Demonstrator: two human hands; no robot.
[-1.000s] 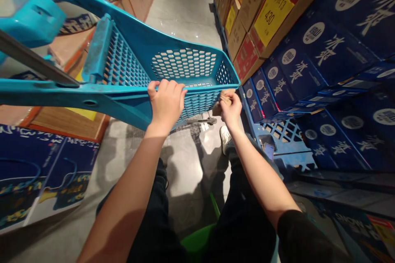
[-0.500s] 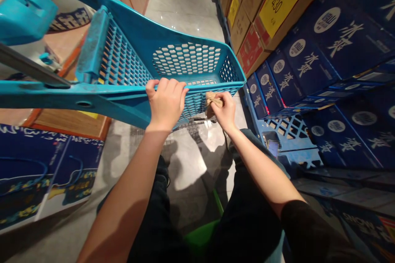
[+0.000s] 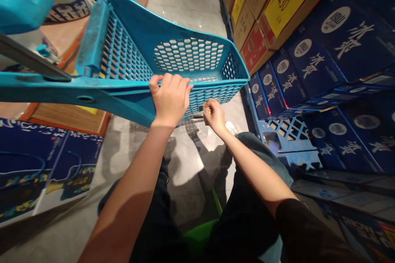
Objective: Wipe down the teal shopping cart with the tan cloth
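Bordered at left by a wooden platform (image 3: 68, 119), with two dark blue printed panels (image 3: 21, 160) standing below. Stretching from the left edge to right of centre, a blue basket cart (image 3: 138, 20), tapering to a narrow end near stacked cartons (image 3: 256, 45) and blue boxes (image 3: 311, 65). Open beyond the far wall: a strip of pale floor (image 3: 185, 8), hemmed by wood at left and cartons at right. Open below the basket, too, down to the trousered legs, with a green object (image 3: 200, 234) between them. Flanked farther right by a blue lattice pallet (image 3: 286, 154) under the boxes.

Reaching up from the lower left, gripping the near rim (image 3: 216, 83) with the left hand (image 3: 171, 94), back of it upward, fingers hooked over the edge in a narrow hold. Reaching in from the lower right with bent wrist, pinching a crumpled tan cloth (image 3: 208, 104) tightly in the fingertips of the right hand (image 3: 216, 118), just below the rim and in front of the mesh side. Impossible to tell whether touching the mesh with the cloth.

Counted left to right: two printed panels, one cart, two bare hands, one cloth, one pale shoe (image 3: 231, 128) just beyond the right hand, three yellow signs (image 3: 285, 4) along the cartons, including one reading "430," and at least five blue boxes with white ovals.
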